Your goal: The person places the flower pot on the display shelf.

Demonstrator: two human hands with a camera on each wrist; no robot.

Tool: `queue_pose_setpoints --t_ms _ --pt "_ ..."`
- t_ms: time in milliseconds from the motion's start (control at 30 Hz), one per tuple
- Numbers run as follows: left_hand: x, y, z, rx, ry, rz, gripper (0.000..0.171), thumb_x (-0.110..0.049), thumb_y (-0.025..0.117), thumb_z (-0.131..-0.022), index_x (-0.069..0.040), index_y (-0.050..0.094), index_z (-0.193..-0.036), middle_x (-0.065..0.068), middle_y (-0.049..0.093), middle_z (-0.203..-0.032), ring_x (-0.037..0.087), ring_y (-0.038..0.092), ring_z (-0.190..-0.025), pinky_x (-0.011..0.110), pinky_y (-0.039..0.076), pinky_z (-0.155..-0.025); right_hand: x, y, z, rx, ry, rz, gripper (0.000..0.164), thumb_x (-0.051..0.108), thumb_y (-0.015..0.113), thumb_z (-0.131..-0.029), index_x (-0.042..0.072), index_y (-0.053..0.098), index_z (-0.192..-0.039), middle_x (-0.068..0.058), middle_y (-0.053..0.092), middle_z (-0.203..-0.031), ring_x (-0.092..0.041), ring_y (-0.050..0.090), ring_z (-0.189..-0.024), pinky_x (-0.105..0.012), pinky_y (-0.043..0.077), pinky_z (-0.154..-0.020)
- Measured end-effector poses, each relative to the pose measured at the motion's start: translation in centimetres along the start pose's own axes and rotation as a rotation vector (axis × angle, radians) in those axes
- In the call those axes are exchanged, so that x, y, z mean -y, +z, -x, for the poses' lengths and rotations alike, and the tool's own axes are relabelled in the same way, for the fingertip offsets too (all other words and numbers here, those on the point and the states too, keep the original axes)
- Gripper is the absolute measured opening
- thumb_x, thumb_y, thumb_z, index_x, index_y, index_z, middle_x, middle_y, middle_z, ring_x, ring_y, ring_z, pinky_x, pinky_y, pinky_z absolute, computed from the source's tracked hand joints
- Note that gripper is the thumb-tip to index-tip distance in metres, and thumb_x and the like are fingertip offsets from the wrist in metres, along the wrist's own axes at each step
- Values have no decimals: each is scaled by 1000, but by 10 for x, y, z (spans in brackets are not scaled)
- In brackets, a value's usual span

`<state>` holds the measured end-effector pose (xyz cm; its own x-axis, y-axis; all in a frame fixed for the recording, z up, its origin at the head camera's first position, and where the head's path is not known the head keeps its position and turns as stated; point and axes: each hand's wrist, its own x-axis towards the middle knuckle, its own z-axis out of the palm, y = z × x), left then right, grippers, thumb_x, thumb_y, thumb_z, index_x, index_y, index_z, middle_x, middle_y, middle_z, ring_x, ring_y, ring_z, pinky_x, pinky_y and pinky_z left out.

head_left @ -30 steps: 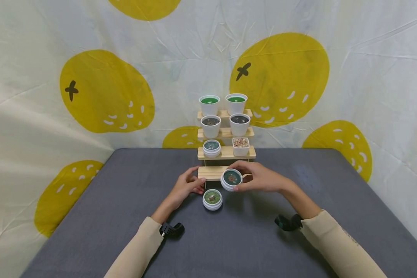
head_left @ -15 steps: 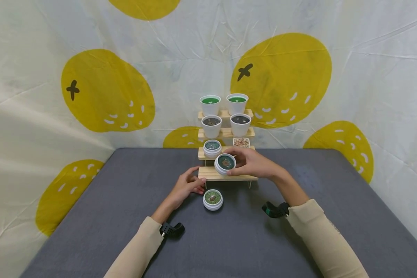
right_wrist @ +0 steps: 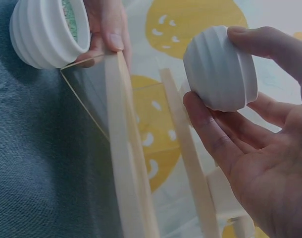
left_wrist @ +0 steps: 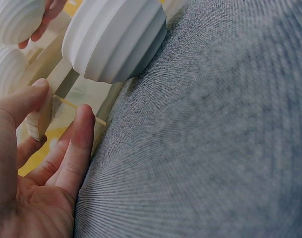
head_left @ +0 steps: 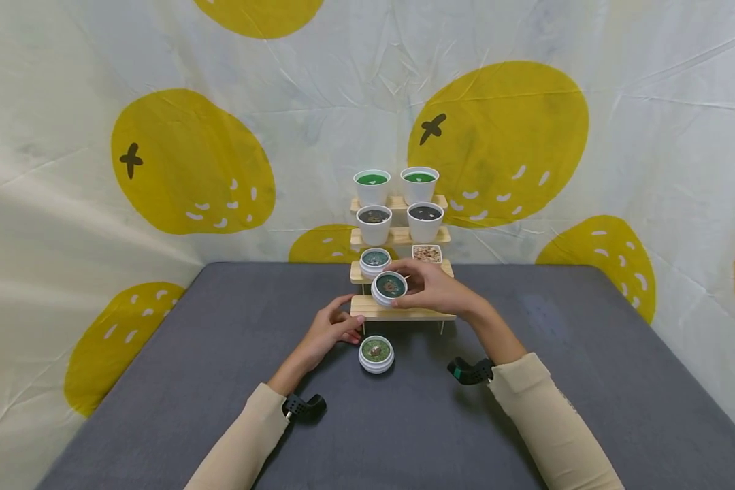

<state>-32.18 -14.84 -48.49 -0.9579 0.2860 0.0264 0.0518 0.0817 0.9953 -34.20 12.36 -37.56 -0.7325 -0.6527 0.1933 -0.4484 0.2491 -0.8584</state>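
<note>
In the head view my right hand (head_left: pixel 437 292) holds a white ribbed pot (head_left: pixel 389 288) with a dark green filling, above the bottom step of a tiered wooden stand (head_left: pixel 422 314). The right wrist view shows this pot (right_wrist: pixel 218 69) pinched between thumb and fingers, apart from the planks. My left hand (head_left: pixel 326 335) grips the left end of the bottom step; in the left wrist view the thumb is on top of the plank (left_wrist: pixel 39 119) and a finger is beneath it. In front of the stand, a white pot with a green filling (head_left: pixel 376 354) sits on the table.
On the third step down are a round white pot (head_left: pixel 376 261) and a square pot with pale chips (head_left: pixel 427 254), partly behind my right hand. Dark-filled cups (head_left: pixel 425 222) and green-filled cups (head_left: pixel 372 185) stand higher. A patterned cloth (head_left: pixel 318 136) hangs behind the grey table (head_left: pixel 220 354).
My right hand has carried the dark green pot leftward and up, from in front of the bottom step to above it. The left hand keeps its grip on the step.
</note>
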Motion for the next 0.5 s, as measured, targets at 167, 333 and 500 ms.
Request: queue_pose_setpoints --t_ms 167,333,500 --pt "1 -1 1 -13 0 2 68 -19 72 -99 -10 38 -158 12 69 -94 16 71 -72 31 65 -69 -3 5 -2 -6 -14 -21 55 5 82 -87 6 59 -137 -17 66 -128 -26 67 -111 -31 59 -93" --pt "1 -1 2 -13 -6 2 67 -20 72 -99 -11 39 -157 13 69 -96 17 71 -74 31 65 -70 -5 9 -1 -15 -39 -41 55 2 82 -86 3 59 -137 -19 67 -126 -24 68 -109 -26 59 -90" --pt "0 0 1 -1 -6 -4 68 -21 72 -99 -12 38 -158 12 69 -97 16 72 -75 32 65 -71 -9 10 -2 -17 -50 -47 56 2 82 -86 4 59 -137 -18 64 -130 -26 66 -115 -33 60 -94"
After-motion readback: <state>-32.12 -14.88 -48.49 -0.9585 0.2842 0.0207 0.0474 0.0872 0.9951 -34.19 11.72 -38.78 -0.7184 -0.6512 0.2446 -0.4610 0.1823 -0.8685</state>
